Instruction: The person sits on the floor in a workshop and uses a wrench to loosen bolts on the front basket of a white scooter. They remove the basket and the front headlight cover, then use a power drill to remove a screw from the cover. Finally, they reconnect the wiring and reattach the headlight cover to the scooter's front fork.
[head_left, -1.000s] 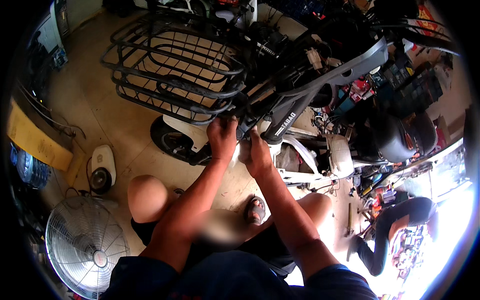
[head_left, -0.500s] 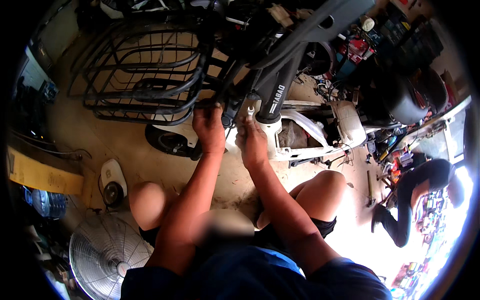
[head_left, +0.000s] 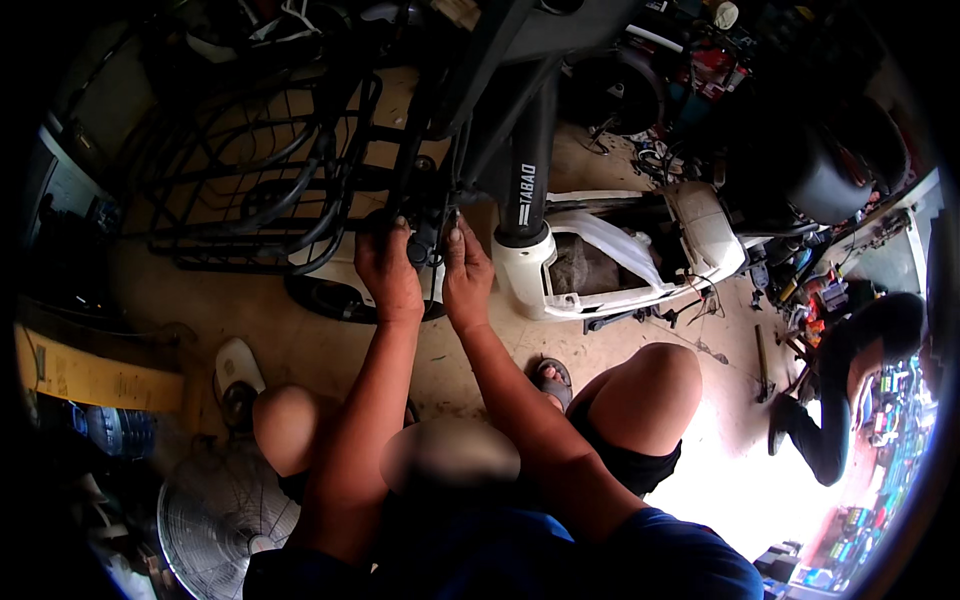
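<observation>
My left hand (head_left: 388, 270) has its fingers closed on a black fitting (head_left: 417, 248) at the front of the bike, beside the rear edge of a black wire basket (head_left: 250, 210). Just right of it my right hand (head_left: 465, 270) pinches a small wrench, which barely shows at the fingertips against the dark parts. Both hands are close together below black brackets and cables. The thick black steering column (head_left: 528, 150) rises to their right out of a white body shell (head_left: 523, 280) with an open middle.
Low left are a metal fan (head_left: 215, 525), a yellow board (head_left: 100, 365) and a white panel (head_left: 240, 365). A dark seat (head_left: 830, 190) and piles of parts lie rightward. A crouching person (head_left: 820, 430) works at the bright right side. My bare knees flank my forearms.
The view has shifted, so basket, column and hands appear farther left. The silver wrench in my right hand, clear half a second ago, is now mostly hidden. My hands stay at the fitting.
</observation>
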